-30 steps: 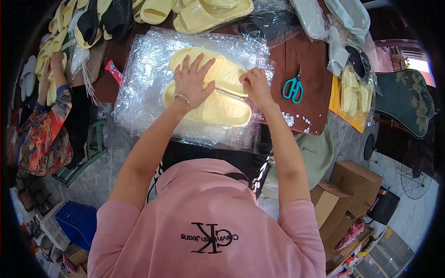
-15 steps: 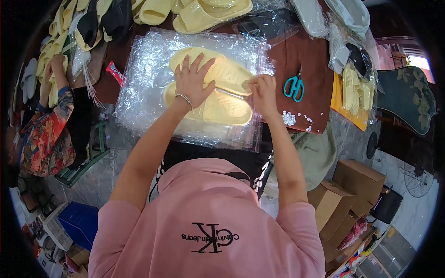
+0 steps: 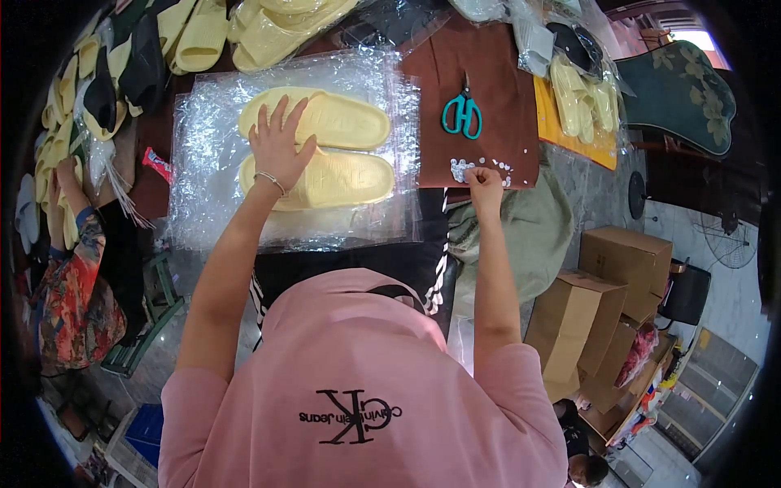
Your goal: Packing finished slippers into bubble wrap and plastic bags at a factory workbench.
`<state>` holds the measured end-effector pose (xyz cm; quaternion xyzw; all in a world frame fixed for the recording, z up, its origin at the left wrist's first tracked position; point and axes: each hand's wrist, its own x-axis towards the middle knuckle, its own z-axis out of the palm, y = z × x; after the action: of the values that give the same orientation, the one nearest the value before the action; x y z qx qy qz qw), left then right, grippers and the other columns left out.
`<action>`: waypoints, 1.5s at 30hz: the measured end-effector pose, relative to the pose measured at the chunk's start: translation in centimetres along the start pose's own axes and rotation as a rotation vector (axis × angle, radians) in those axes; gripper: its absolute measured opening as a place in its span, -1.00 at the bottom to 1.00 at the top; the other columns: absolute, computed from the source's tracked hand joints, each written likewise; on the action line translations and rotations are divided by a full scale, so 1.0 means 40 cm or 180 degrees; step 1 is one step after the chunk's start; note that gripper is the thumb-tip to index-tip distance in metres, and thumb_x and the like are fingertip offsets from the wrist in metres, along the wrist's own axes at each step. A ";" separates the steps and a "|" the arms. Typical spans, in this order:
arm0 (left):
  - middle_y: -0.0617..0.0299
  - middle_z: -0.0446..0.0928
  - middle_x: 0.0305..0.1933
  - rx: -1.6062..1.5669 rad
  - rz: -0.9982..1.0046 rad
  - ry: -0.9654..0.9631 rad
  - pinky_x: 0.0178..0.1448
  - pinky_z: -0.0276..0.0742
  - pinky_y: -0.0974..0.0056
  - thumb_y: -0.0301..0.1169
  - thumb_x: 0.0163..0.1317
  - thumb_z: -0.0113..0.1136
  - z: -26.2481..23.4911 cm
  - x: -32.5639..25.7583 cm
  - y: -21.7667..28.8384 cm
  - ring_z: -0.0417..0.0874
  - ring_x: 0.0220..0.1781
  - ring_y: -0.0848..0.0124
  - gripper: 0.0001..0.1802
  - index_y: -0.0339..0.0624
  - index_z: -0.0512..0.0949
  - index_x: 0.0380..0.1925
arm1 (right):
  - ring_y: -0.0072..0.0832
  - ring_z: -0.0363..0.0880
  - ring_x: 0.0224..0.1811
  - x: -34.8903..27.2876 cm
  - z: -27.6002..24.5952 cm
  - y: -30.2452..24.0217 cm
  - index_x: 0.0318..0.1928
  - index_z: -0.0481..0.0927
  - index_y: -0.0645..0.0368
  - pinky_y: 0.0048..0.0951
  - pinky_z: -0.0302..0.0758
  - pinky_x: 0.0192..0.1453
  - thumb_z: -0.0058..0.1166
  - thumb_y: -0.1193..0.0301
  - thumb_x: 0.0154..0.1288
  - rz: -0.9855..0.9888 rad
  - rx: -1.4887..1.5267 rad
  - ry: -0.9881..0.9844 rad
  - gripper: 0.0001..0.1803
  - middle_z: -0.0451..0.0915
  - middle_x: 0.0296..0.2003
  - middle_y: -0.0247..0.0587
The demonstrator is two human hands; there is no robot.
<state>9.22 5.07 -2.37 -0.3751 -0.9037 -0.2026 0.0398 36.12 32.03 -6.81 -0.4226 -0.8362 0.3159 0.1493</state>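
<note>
Two pale yellow slide sandals (image 3: 333, 146) lie side by side inside a clear plastic bag (image 3: 211, 163) on the work table. My left hand (image 3: 278, 145) rests flat with fingers spread on the sandals through the plastic. My right hand (image 3: 486, 180) is off to the right, fingers pinched together over a scatter of small white bits (image 3: 480, 167) at the near edge of a brown mat (image 3: 504, 89). Whether it holds one of them I cannot tell.
Teal-handled scissors (image 3: 462, 114) lie on the brown mat. More yellow sandals (image 3: 268, 24) pile at the back and left, and bagged ones (image 3: 582, 102) sit on an orange sheet at right. Another person's patterned sleeve (image 3: 69, 276) is at far left. Cardboard boxes (image 3: 618, 268) stand lower right.
My right hand left the sandals and moved right to the white bits on the brown mat. My left hand stayed pressed on the bagged sandals.
</note>
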 end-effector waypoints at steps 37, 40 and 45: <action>-0.02 0.44 -0.14 -0.1207 -0.0755 -0.0887 -0.06 0.35 0.08 -0.25 0.07 0.06 -0.214 -0.059 -0.121 0.42 -0.07 0.02 -0.55 -0.25 0.35 -0.05 | -0.32 0.33 -0.15 -0.062 0.236 -0.635 -0.27 0.52 0.06 -0.29 0.20 -0.09 0.01 0.65 -0.30 -0.2956 -0.0225 -0.0424 -0.58 0.42 -0.27 -0.27; -0.09 0.42 -0.12 -0.1640 -0.0947 -0.1366 -0.03 0.36 0.08 -0.21 0.09 0.04 -0.257 -0.065 -0.106 0.43 -0.09 -0.05 -0.48 -0.22 0.27 0.04 | -0.32 0.33 -0.14 -0.057 0.205 -0.643 -0.29 0.53 0.05 -0.27 0.19 -0.05 0.02 0.64 -0.30 -0.3247 -0.0105 -0.0261 -0.59 0.43 -0.30 -0.29; -0.12 0.35 -0.18 -0.1420 -0.0650 -0.0945 -0.13 0.41 0.13 -0.16 0.13 0.04 -0.266 -0.111 -0.094 0.47 -0.23 0.04 -0.38 -0.07 0.14 0.18 | -0.29 0.33 -0.13 -0.059 0.198 -0.643 -0.29 0.54 0.05 -0.22 0.17 0.00 -0.01 0.61 -0.21 -0.3205 -0.0068 -0.0140 -0.65 0.44 -0.28 -0.29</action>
<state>8.95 -4.49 5.10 -0.3072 -0.8658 -0.3423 -0.1971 17.70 15.56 4.10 0.0385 -0.9425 0.2049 0.2613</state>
